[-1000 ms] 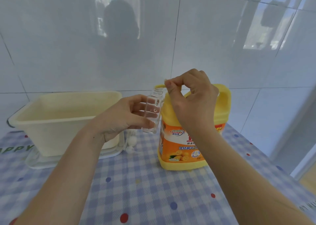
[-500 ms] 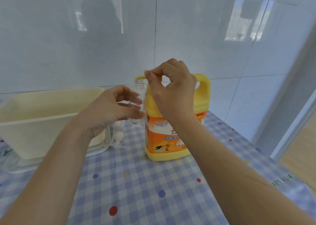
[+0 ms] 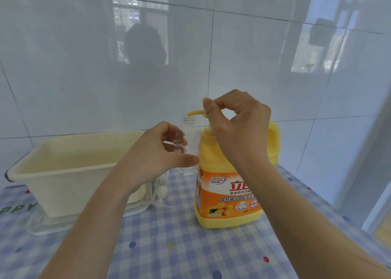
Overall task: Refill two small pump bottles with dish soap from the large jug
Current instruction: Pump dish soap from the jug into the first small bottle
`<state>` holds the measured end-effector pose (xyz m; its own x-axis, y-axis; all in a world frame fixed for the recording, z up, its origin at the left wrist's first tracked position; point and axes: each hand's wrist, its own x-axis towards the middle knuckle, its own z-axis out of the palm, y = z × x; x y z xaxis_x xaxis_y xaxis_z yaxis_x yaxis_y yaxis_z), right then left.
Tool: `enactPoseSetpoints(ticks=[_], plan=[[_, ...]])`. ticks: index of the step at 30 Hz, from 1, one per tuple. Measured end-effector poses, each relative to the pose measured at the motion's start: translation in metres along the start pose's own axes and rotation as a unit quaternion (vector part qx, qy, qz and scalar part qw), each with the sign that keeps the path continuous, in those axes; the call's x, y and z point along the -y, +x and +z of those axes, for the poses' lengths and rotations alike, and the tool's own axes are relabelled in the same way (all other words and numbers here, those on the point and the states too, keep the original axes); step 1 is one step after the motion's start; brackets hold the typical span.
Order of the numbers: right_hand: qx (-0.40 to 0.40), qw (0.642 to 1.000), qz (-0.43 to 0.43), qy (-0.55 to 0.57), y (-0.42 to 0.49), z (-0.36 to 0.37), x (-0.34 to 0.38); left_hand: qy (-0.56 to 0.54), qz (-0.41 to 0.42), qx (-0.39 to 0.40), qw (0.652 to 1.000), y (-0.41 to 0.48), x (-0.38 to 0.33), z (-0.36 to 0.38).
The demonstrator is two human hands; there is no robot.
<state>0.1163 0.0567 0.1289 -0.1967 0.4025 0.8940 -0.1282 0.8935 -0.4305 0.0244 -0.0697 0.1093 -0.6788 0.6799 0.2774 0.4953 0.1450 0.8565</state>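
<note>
One bottle (image 3: 193, 143), gripped by left hand (image 3: 156, 158), under jug's (image 3: 228, 194) pump (image 3: 198, 111); right hand (image 3: 239, 126) pinches pump. Risk: misaligned neck causes spill.

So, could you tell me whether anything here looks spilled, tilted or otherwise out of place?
Nothing stands out. The jug stands upright on the tablecloth. The left hand holds the small bottle with its open neck under the pump, which the right hand grips. No soap shows on the cloth.

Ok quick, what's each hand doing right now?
Left hand: holds the small clear bottle.
Right hand: grips the yellow pump head of the dish soap jug.
</note>
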Motion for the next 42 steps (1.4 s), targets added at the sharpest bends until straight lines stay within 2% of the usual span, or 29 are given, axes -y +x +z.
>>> enactPoseSetpoints(ticks=[12,24,42], plan=[[-0.045,0.998,-0.032,0.024,-0.011,0.01,-0.006,-0.01,-0.002,-0.007,1.0,0.003,0.005,-0.002],[-0.046,0.997,-0.061,-0.019,-0.021,0.016,-0.017,0.005,-0.03,0.026,0.999,0.007,0.011,0.0],[-0.03,0.999,-0.021,-0.003,-0.021,0.009,-0.01,0.004,-0.025,0.019,0.999,0.004,0.007,0.002]])
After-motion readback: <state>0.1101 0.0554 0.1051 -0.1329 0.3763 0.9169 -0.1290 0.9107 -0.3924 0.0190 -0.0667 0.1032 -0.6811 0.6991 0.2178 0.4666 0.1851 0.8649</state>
